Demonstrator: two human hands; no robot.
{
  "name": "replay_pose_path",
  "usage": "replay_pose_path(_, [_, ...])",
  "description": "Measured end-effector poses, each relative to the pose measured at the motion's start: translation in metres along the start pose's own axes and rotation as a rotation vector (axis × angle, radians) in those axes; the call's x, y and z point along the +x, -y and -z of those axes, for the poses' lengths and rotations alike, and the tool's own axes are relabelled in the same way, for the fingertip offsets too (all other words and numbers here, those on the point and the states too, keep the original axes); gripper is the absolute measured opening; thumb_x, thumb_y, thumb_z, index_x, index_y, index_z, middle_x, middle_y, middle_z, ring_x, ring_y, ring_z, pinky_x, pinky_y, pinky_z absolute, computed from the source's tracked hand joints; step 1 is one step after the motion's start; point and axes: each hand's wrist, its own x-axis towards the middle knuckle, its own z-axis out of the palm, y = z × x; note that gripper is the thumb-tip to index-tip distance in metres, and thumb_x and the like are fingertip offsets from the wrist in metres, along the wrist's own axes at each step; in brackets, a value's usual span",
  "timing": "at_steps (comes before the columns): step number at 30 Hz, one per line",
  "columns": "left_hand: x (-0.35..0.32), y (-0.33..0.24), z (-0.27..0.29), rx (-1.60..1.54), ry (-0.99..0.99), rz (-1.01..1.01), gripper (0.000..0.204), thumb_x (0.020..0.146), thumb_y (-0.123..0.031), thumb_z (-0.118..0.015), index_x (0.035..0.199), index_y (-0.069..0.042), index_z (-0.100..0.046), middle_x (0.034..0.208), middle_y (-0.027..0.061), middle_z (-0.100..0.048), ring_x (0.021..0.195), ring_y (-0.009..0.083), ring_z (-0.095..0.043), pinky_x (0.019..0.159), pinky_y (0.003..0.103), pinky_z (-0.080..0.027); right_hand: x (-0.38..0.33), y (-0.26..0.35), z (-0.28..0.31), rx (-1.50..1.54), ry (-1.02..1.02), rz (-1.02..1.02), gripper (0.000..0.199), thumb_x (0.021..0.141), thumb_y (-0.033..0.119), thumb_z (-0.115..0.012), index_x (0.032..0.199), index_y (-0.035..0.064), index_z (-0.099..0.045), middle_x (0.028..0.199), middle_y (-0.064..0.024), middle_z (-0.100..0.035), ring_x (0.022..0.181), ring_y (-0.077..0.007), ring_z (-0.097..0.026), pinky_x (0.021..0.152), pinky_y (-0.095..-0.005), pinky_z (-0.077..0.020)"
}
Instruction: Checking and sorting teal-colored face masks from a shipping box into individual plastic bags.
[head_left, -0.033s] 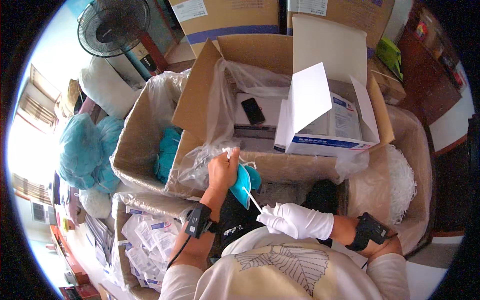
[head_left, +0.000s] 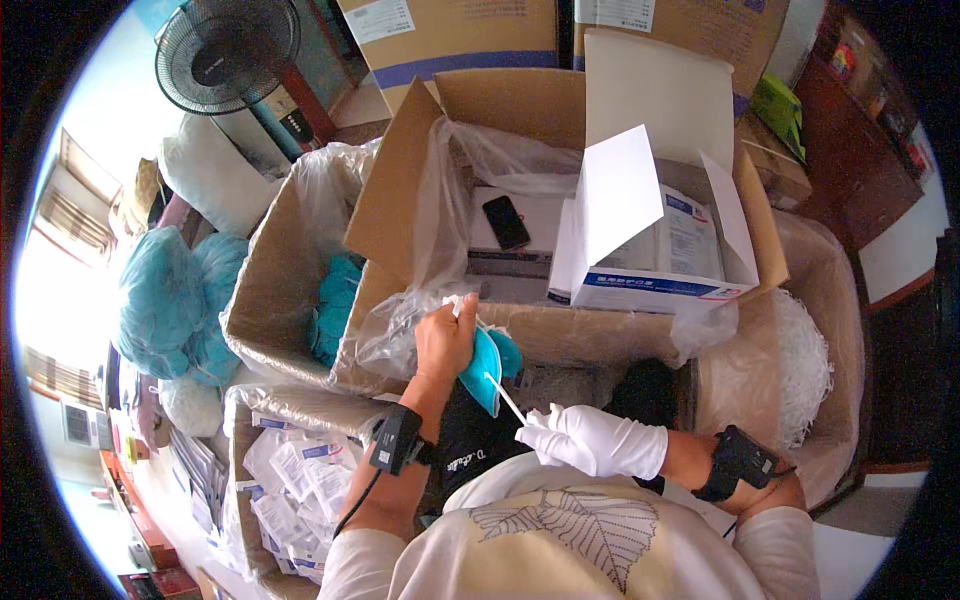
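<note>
A teal cup-shaped face mask [head_left: 482,370] hangs in front of my lap, its edge in the grip of my left hand [head_left: 444,342]. That hand is bare and closed, and a bit of white shows at the top of its fist. From the mask a white strap [head_left: 508,402] runs taut toward the lower right. My right hand [head_left: 590,441], in a white glove, pinches the strap's far end. Part of the mask is hidden behind my left fingers.
Beyond my hands stands a big carton [head_left: 510,330] holding a white box [head_left: 660,288] of packets and a phone [head_left: 506,222]. Left are a carton of teal masks [head_left: 338,310] and one of white packets [head_left: 305,480]. White straps [head_left: 803,370] bundle at right.
</note>
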Motion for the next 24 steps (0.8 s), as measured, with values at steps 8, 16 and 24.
replay_pose_path(8, [0.004,-0.007,0.015,0.166,0.098,0.150,0.059,0.086,-0.050,-0.041,0.065,0.002,-0.059,0.065,0.0264,-0.056,0.067,0.0426,-0.057,0.062,0.048,-0.043,0.008,0.025,0.017,-1.629,-0.248,0.174,0.026,0.088,0.021,-0.042,0.074,0.0010,-0.052,0.063,-0.0182,-0.054,0.048,-0.0212,-0.055,0.039,-0.0317,-0.0441])
replay_pose_path(16, [0.038,0.097,0.080,-0.149,-0.253,0.427,0.047,0.090,-0.042,-0.037,0.077,-0.003,-0.059,0.055,0.0057,-0.054,0.043,0.0161,-0.047,0.040,0.033,-0.037,-0.030,-0.010,0.005,-0.344,0.137,0.308,0.021,0.091,0.018,-0.042,0.087,0.0019,-0.055,0.085,-0.0103,-0.059,0.083,-0.0150,-0.057,0.073,-0.0235,-0.0444])
replay_pose_path(24, [-0.005,0.015,0.033,-1.340,0.740,0.503,0.058,0.088,-0.058,-0.028,0.095,-0.008,-0.055,0.074,0.0021,-0.056,0.057,0.0091,-0.047,0.052,0.024,-0.039,0.024,0.003,0.054,0.492,-0.432,0.125,0.030,0.091,0.027,-0.047,0.100,-0.0016,-0.048,0.099,-0.0135,-0.054,0.091,-0.0147,-0.053,0.077,-0.0250,-0.0448])
